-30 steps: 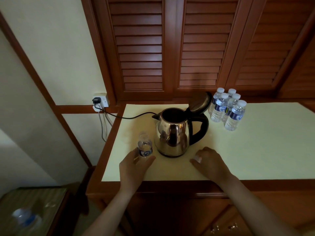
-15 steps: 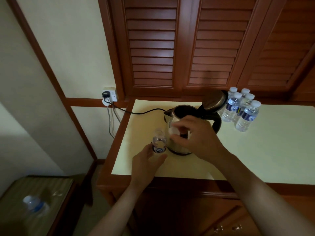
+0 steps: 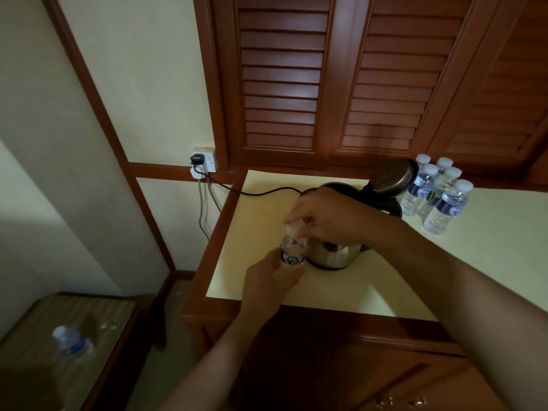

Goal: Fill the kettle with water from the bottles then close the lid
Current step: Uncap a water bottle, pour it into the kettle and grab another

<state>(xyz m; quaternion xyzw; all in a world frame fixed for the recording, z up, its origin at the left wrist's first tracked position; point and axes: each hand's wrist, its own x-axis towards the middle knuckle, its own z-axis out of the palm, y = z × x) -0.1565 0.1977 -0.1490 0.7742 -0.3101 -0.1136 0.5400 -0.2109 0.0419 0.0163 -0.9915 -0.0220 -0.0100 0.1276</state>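
A steel kettle [image 3: 333, 254] with a black handle stands on the cream counter [image 3: 385, 277], its lid [image 3: 391, 177] tipped open at the back. Just left of it my left hand [image 3: 268, 284] grips the lower part of a small clear water bottle [image 3: 292, 250] with a blue label. My right hand [image 3: 329, 216] reaches across the kettle and pinches the white cap [image 3: 294, 226] on that bottle's neck. Several capped bottles [image 3: 436, 194] stand grouped right of the kettle.
A black cord [image 3: 261, 192] runs from the kettle to a wall socket [image 3: 203, 160] at the left. Louvred wooden doors [image 3: 341, 75] rise behind the counter. A low side table [image 3: 35, 366] at the lower left carries another bottle [image 3: 72, 342].
My right hand left the counter in front of the kettle with the white cap and moved left, setting it on the neck of the bottle. My left hand stayed on the bottle.
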